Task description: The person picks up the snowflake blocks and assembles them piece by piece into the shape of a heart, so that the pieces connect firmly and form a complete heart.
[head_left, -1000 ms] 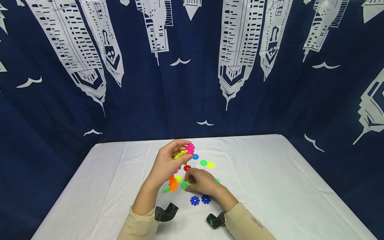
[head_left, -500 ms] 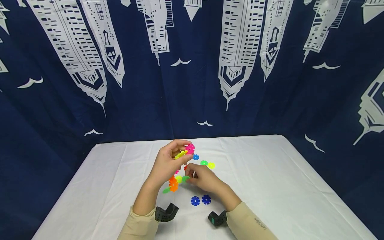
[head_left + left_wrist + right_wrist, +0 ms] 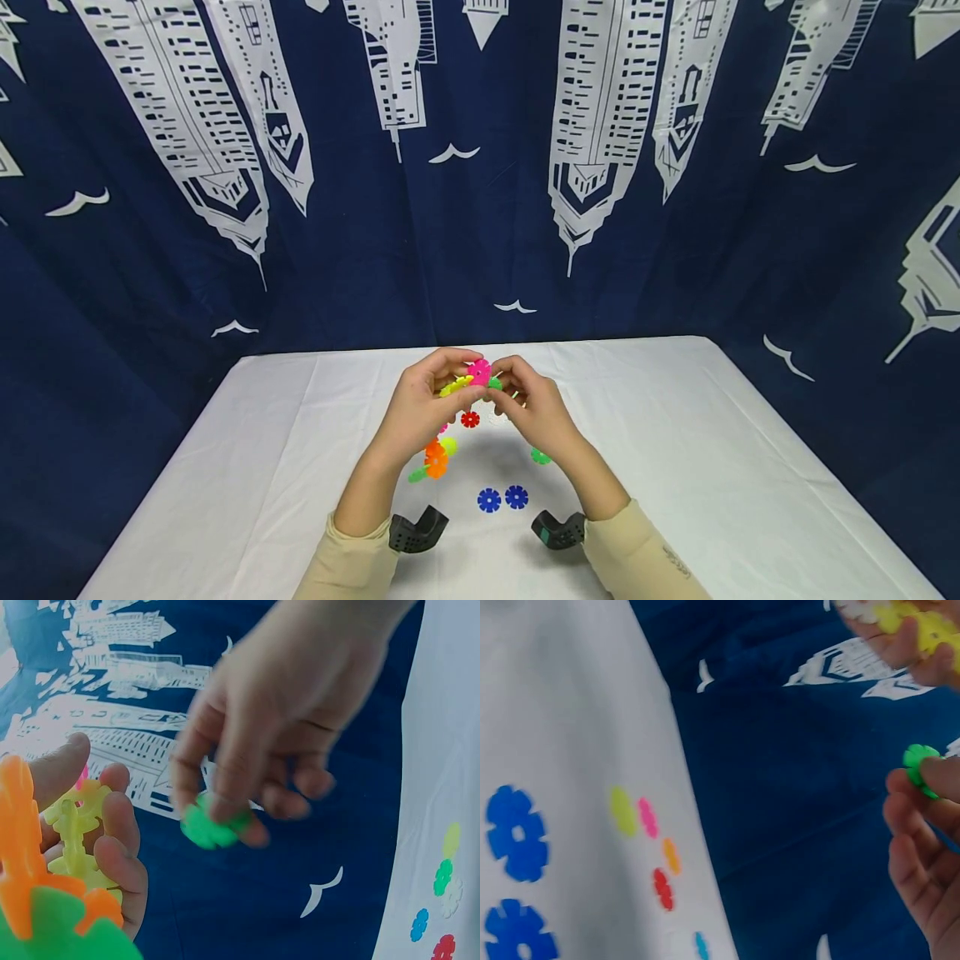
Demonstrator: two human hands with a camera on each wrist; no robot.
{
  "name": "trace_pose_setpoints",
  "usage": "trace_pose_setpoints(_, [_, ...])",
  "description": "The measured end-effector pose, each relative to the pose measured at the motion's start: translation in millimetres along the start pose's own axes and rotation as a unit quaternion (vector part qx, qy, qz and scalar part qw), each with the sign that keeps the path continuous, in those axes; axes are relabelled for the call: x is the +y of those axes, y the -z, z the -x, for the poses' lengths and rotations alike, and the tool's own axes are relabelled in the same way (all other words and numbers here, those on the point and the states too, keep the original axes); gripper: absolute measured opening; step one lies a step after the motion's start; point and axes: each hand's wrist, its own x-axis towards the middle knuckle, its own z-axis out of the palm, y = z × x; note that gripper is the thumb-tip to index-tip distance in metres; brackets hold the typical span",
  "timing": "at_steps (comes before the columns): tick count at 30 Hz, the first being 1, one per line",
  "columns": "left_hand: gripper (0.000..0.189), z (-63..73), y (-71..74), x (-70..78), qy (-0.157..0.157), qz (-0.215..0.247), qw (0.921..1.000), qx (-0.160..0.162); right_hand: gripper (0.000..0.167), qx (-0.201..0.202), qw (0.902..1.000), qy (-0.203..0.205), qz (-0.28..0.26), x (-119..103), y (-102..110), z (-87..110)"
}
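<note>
My left hand (image 3: 411,404) grips a chain of linked plastic snowflake discs, raised over the table. A pink snowflake disc (image 3: 480,372) stands at its upper end, beside a yellow snowflake disc (image 3: 75,817) within the fingers. Toward the wrist the chain runs on to an orange snowflake disc (image 3: 436,461) and a green one (image 3: 67,926). Thumb and fingers of my right hand (image 3: 538,408) pinch a loose green snowflake disc (image 3: 921,761), close to the right of the pink one in the head view. The left wrist view shows it partly covered by those fingertips.
On the white tablecloth (image 3: 675,467) lie two dark blue discs (image 3: 489,500) near the front, a red disc (image 3: 470,419) and another green disc (image 3: 540,456). A light blue disc (image 3: 420,925) lies farther back. Behind the table hangs a navy printed curtain (image 3: 465,250).
My right hand has lifted the green snowflake disc from low near the orange part of the chain up beside the pink disc. The left hand stays almost still with its chain.
</note>
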Motion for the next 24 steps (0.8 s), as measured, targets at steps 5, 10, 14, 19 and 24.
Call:
trace_pose_setpoints(5, [0.035, -0.5, -1.8, 0.7, 0.005, -0.010, 0.9999, -0.005, 0.022, 0.053, 0.9973, 0.026, -0.044, -13, 12, -0.7])
trace_pose_setpoints(10, [0.034, -0.2, -2.9, 1.3, 0.017, -0.029, 0.9994, -0.008, 0.022, 0.086, 0.9921, 0.054, -0.074, -23, 20, 0.4])
trace_pose_setpoints(14, [0.034, -0.3, -3.5, -0.5, 0.018, -0.028, 0.9993, -0.016, 0.022, 0.100, 0.9885, 0.075, -0.084, -29, 22, 1.4])
trace_pose_setpoints(19, [0.035, 0.4, -4.1, -1.3, 0.014, -0.027, 0.9991, -0.028, 0.021, 0.101, 0.9867, 0.093, -0.087, -33, 23, 2.6])
trace_pose_setpoints(24, [0.034, 1.2, -4.5, 0.4, 0.005, -0.012, 0.9992, -0.037, 0.020, 0.102, 0.9853, 0.112, -0.078, -33, 24, 3.4])
